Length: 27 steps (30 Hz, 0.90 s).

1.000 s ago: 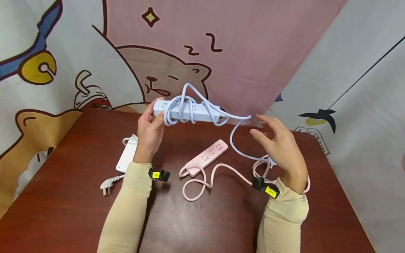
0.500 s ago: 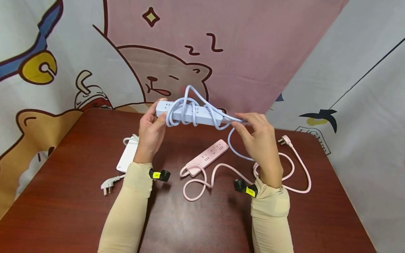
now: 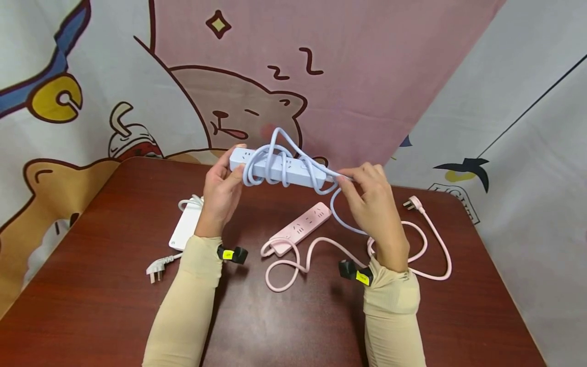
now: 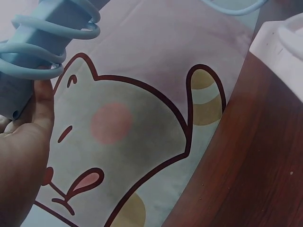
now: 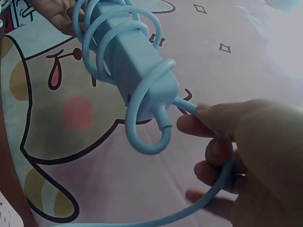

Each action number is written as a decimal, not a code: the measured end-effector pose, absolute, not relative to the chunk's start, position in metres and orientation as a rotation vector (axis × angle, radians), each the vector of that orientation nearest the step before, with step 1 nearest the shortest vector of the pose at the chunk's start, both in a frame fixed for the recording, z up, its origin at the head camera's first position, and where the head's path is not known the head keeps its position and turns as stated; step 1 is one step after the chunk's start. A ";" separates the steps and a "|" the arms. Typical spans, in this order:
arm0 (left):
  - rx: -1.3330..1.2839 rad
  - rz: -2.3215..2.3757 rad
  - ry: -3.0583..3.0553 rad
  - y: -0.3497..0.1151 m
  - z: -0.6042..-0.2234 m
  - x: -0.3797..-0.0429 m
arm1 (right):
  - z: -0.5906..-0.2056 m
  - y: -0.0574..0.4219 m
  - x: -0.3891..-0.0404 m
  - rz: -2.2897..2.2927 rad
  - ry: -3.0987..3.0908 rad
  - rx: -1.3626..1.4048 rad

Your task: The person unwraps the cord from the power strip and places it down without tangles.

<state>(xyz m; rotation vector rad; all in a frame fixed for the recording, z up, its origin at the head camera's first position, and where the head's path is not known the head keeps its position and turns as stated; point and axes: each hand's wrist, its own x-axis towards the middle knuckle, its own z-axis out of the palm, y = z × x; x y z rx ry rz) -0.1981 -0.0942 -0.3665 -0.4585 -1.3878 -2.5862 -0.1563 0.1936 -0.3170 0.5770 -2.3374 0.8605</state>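
My left hand (image 3: 222,196) grips the left end of a light blue power strip (image 3: 300,175), which is held up above the table. Several turns of its own blue cord (image 3: 281,133) wrap loosely around the strip. At the other end my right hand (image 3: 373,204) pinches the cord between thumb and fingers. In the right wrist view the cord (image 5: 215,189) passes through the right hand (image 5: 246,151) and hangs down in a curve. The left wrist view shows the left hand (image 4: 33,137) around the strip's end. The blue cord's plug is hidden.
A pink power strip (image 3: 300,228) lies on the brown table (image 3: 284,331), its cord looping right to a pink plug (image 3: 414,203). A white power strip (image 3: 185,227) and its white plug (image 3: 157,267) lie at the left. A printed curtain (image 3: 367,76) hangs behind the table.
My right hand has moved left from beside the cord and taken hold of it. The blue strip has shifted slightly right and down, tilting its right end lower.
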 end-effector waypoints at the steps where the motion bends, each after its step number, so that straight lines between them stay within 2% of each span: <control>1: -0.463 -2.587 -1.393 -0.094 -0.366 -0.198 | -0.317 0.193 -0.156 0.859 -2.327 0.580; 12: -0.508 -2.586 -1.470 -0.094 -0.367 -0.197 | -0.311 0.192 -0.151 0.985 -2.208 0.496; 27: -0.336 -2.510 -1.501 -0.094 -0.368 -0.200 | -0.307 0.195 -0.146 1.191 -2.230 0.429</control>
